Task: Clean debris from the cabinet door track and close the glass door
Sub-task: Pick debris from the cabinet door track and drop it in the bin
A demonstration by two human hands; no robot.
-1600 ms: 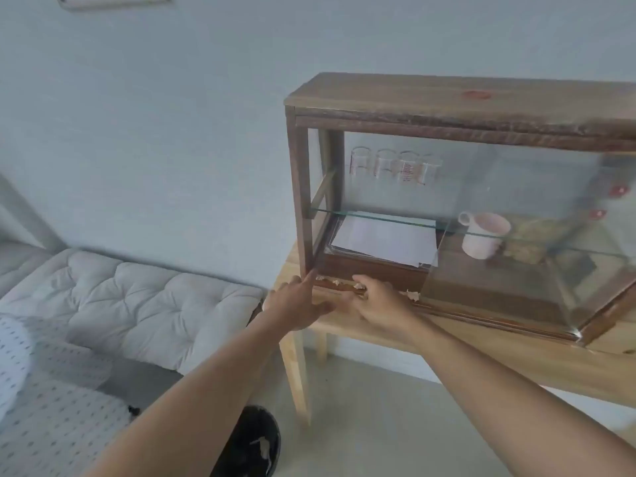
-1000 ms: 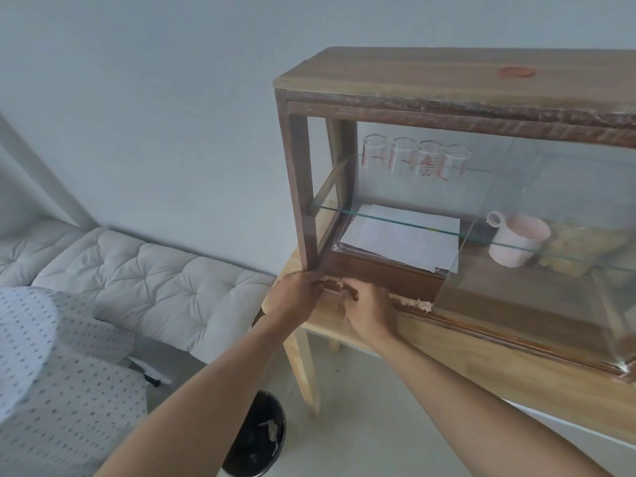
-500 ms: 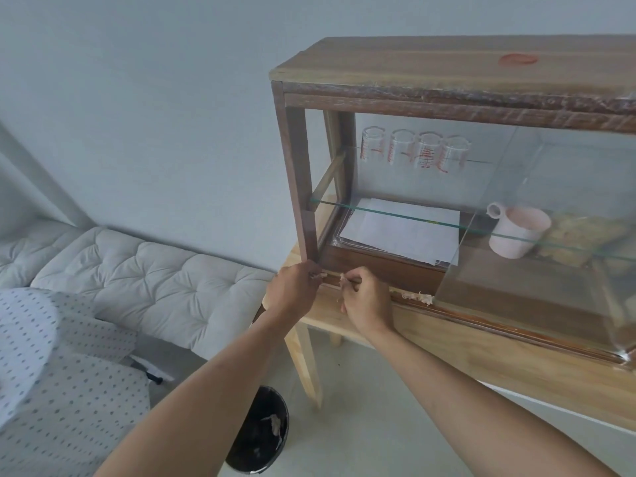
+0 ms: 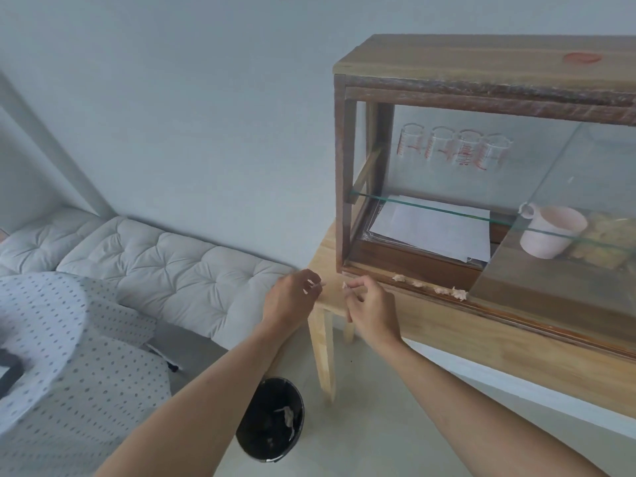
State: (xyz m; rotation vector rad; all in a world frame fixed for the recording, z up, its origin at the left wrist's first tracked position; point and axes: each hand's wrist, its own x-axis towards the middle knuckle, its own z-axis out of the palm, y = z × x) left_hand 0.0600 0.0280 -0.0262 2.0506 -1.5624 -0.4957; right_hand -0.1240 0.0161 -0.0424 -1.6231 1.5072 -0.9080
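Note:
A wooden cabinet stands on a light wood table. Its sliding glass door sits to the right, leaving the left half open. Pale debris scraps lie along the bottom door track. My left hand hovers just left of the cabinet's corner, fingers pinched on small debris bits. My right hand is beside it, below the track's left end, also pinched on a small scrap.
A black waste bin with scraps inside stands on the floor below my hands, by the table leg. A white tufted cushion lies at left. Inside the cabinet are glass beakers, papers and a pink mug.
Both hands have pulled back from the left end of the track, down and leftward, carrying small scraps. The view has swung left, bringing the bin more into sight.

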